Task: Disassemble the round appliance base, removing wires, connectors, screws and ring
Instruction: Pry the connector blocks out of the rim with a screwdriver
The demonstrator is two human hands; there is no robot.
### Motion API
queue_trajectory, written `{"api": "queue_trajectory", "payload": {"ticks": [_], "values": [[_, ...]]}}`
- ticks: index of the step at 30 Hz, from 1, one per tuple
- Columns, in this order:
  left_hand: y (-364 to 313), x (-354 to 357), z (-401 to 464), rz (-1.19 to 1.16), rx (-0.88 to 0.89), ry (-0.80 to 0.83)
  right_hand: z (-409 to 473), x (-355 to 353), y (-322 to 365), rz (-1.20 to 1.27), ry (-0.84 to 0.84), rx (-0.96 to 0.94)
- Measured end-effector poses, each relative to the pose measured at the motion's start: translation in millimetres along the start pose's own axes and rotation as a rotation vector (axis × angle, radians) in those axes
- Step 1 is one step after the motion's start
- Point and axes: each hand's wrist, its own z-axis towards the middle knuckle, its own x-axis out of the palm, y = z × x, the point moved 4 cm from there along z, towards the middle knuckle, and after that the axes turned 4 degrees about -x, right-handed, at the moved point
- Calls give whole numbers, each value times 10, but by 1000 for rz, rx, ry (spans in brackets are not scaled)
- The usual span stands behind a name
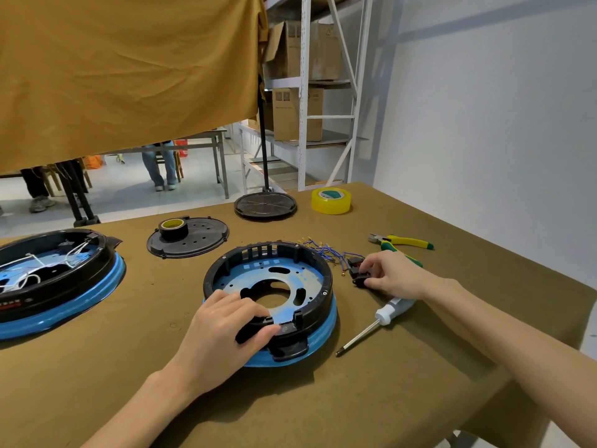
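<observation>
While the left hand [226,324] grips the near rim of the round base [269,297] at bench [97,367] centre, the right hand [392,274] pinches black connectors [357,270] just right of it — blue wires [326,252] trailing behind. Screwdriver [378,321] and pliers [400,242] lie nearby.

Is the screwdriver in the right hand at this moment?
No, the screwdriver lies on the table while the right hand pinches the black connector.
</observation>
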Motion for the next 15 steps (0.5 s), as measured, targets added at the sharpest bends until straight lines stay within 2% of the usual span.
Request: {"api": "queue_trajectory", "payload": {"ticks": [2, 5, 7, 9, 11, 15], "values": [[2, 2, -1, 7, 5, 6, -23, 13, 49, -72, 17, -11], [11, -7, -2, 12, 11, 17, -86, -37, 223, -195, -56, -44], [18, -14, -8, 12, 12, 17, -149, -62, 443, -125, -140, -132], [25, -16, -12, 0, 8, 10, -250, -74, 753, 95, -204, -260], [26, -21, -6, -13, -4, 2, -363, -2, 1034, 270, -183, -357], [23, -40, -9, -10, -22, 7, -490, 341, 1287, 53, -61, -539]]}}
